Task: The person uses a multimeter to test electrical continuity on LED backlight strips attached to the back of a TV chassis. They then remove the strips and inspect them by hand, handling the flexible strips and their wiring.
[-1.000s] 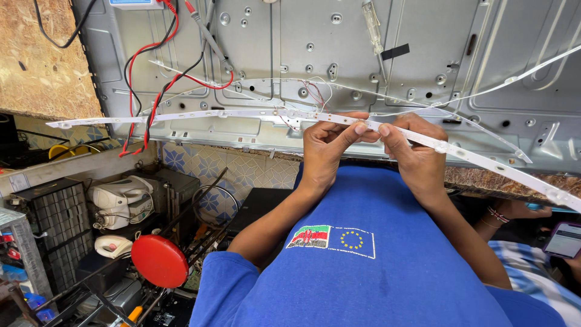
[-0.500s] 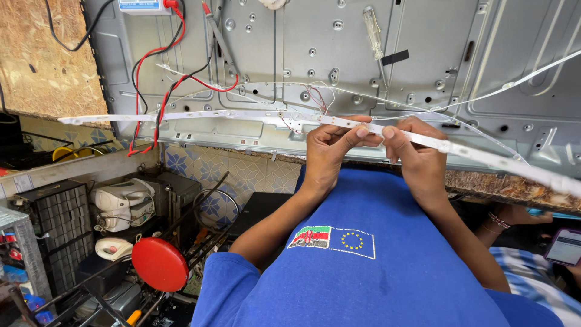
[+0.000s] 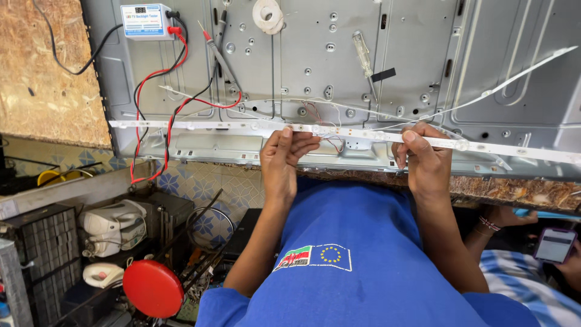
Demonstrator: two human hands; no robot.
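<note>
One large grey metal panel [image 3: 339, 66] fills the upper half of the frame, leaning behind a worktop edge. To its left, in the upper left corner, stands one sheet of brown chipboard [image 3: 42, 72]. Across the middle of the frame runs one long white light strip [image 3: 200, 126], stretching from left of centre to the right edge; a second thin white strip [image 3: 514, 75] slants up toward the upper right.

Two hands hold the long strip at the centre. The left hand [image 3: 283, 158] pinches it between thumb and fingertips just left of centre, and the right hand [image 3: 423, 158] is closed around it just right of centre. Thin wires hang between them.

At the top left of the panel sits one small white rectangular tester box [image 3: 144, 21] with a blue label and a small display; red and black leads [image 3: 158, 115] loop down from it. One roll of white tape [image 3: 268, 15] hangs at top centre, and one screwdriver [image 3: 364, 57] with a clear handle lies to its right.

At lower left one red round disc [image 3: 153, 289] shows. At the lower right edge another person's hand rests near one phone [image 3: 554, 245].
</note>
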